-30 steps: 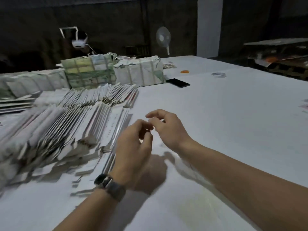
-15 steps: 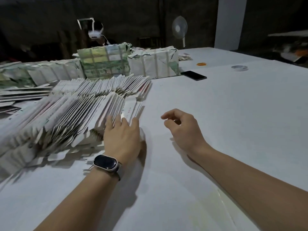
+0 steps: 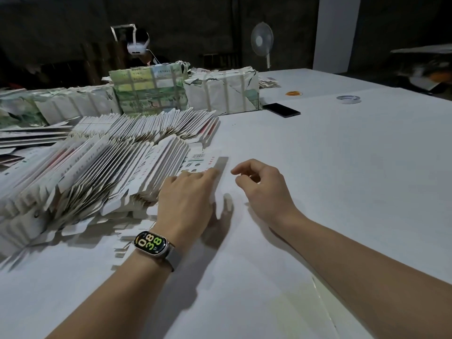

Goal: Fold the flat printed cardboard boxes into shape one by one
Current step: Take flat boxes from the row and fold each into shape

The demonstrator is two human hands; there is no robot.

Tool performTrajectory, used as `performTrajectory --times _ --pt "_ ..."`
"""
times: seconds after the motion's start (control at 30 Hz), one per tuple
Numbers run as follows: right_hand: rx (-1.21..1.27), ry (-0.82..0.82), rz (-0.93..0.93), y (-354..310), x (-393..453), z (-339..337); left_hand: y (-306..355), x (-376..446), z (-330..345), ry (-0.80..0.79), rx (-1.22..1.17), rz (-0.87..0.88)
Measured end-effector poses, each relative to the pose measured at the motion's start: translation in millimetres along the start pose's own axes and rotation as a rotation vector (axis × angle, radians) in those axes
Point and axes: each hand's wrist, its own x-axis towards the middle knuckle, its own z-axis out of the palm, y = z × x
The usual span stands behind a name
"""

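The left hand (image 3: 186, 201) lies flat, its straight fingers (image 3: 208, 172) pressing the top flat box (image 3: 204, 162) at the near end of the row of boxes (image 3: 102, 165). Just right, the right hand (image 3: 263, 185) hovers over the desk (image 3: 342, 179), loosely curled, holding nothing.

1. A single head-worn view looks forward and down across the table (image 3: 318, 167).
2. It sits close over the forearms; both hands fall mid-frame.
3. The far wall and fan (image 3: 262, 41) lie distant.
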Motion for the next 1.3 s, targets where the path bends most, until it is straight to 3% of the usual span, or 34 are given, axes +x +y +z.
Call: performTrajectory --times 0.27,0.33,0.4,0.5,0.6,0.67,0.8,0.93,1.07,1.3 --pt "0.117 0.056 0.023 4.8 3.8 0.7 16.3 -1.1 -14.3 0.389 -0.068 0.061" --pt "0.153 0.076 0.038 4.5 4.7 0.3 16.8 -0.4 -14.1 0.445 -0.213 0.065" --pt "0.171 0.084 0.06 3.2 4.9 0.4 16.8 -0.1 -13.5 0.467 -0.502 0.025" --pt "0.227 0.05 0.099 0.2 3.3 0.8 15.5 2.7 -10.0 0.377 -1.001 -0.126" --pt "0.379 0.018 0.124 -4.0 0.3 -0.4 19.5 3.7 -7.0 0.099 -1.603 -0.393" --pt "0.389 -0.02 0.123 -6.4 -2.4 -2.5 23.0 2.3 -1.1 -0.044 -1.766 -0.549" --pt "0.244 -0.121 0.1 -9.9 -10.0 -3.8 28.1 -1.0 5.3 -0.127 -1.835 -0.732" --pt "0.018 -0.12 0.169 -13.3 -5.2 -13.3 29.3 -3.4 7.6 -0.137 -1.686 -0.654" --pt "0.052 -0.111 0.113 -7.2 -12.6 -10.6 33.5 -7.0 12.5 -0.15 -1.612 -0.512" --pt "0.177 -0.182 0.034 -5.2 -20.9 3.4 37.0 -6.8 12.4 -0.078 -1.68 -0.526"
